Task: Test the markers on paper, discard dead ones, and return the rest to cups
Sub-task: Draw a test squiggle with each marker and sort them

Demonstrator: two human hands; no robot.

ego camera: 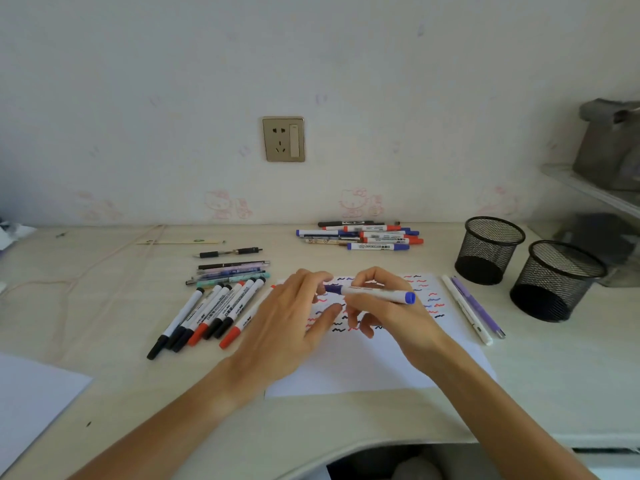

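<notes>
Right, I've got both hands over the paper (363,368) at the centre of the surface (104,306). My right hand (388,317) grips a blue marker (377,292), fingers curled round its white barrel, blue end cap pointing toward three o'clock. My left hand (298,317) meets it from nine o'clock, fingers pinching the dark blue cap end of that marker; whether the cap is seated or apart I cannot tell. Under the hands the sheet carries rows of red, blue and black squiggles.

At nine o'clock of the paper lies a fanned row of markers (211,313) with black and red caps, touching one another, and just beyond them a small stack of pens (230,271). At twelve o'clock, near the wall, sits a pile of markers (367,235), blue and red capped. At three o'clock two slim pens (472,311), one white and one purple, lie side by side just off the paper's edge. Past them, toward two o'clock, two black mesh cups (491,251) stand upright, near each other. A wall socket (284,139) sits high at twelve.
</notes>
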